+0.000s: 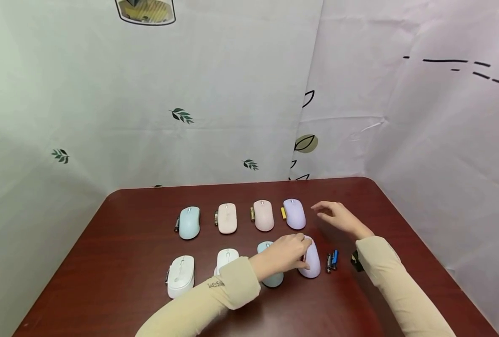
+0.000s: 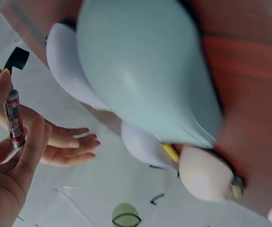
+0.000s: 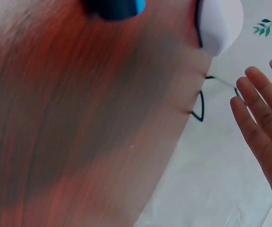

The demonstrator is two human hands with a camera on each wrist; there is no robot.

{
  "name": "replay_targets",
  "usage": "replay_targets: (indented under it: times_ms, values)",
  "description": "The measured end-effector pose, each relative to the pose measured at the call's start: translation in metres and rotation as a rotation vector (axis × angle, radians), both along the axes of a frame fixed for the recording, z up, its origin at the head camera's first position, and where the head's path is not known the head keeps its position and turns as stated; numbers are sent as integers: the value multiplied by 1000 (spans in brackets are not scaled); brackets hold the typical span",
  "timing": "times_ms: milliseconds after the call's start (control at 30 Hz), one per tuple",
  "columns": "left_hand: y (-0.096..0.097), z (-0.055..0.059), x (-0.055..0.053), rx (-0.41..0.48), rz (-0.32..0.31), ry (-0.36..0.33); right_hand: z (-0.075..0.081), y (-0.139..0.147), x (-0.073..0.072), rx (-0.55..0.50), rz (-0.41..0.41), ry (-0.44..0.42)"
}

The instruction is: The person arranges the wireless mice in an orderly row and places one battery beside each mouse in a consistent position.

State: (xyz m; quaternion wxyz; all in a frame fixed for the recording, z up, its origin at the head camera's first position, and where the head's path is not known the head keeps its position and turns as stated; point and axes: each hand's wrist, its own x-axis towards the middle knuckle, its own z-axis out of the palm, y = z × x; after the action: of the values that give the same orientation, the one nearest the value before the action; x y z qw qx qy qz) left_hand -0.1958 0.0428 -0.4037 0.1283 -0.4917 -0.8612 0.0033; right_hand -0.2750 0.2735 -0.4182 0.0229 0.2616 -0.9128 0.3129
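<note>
My left hand [image 1: 284, 254] is over the near lilac computer mouse [image 1: 313, 260], its back covering part of that mouse. In the left wrist view, its thumb and fingers pinch a red and silver battery [image 2: 14, 118]. Beneath the left wrist lies a blue-green mouse [image 1: 273, 280], partly hidden. My right hand [image 1: 337, 217] hovers right of the far lilac mouse [image 1: 294, 214], fingers extended and holding nothing. A dark battery [image 1: 328, 263] and a blue battery [image 1: 334, 258] lie side by side, right of the near lilac mouse.
Along the back row stand a light blue mouse [image 1: 189, 223], a cream mouse [image 1: 227, 218] and a pink mouse [image 1: 264, 216], batteries beside them. Two white mice, one at the near left [image 1: 181, 275], are in front. The dark red table [image 1: 119, 243] meets a pale cloth backdrop [image 1: 232, 93].
</note>
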Motion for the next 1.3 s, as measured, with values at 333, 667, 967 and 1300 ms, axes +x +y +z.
replay_targets:
  times_ms: [333,667,967,1300]
  values:
    - [-37,-7,13,78,19,-21,12,-25,8,18,41,-25]
    - [-69,-13,19,64,67,-2,18,-50,13,19,137,62]
    - [-107,-15,18,136,-22,55,18,-81,30,103,69,178]
    - [-148,-24,15,238,-29,-12,15,-114,44,18,84,268]
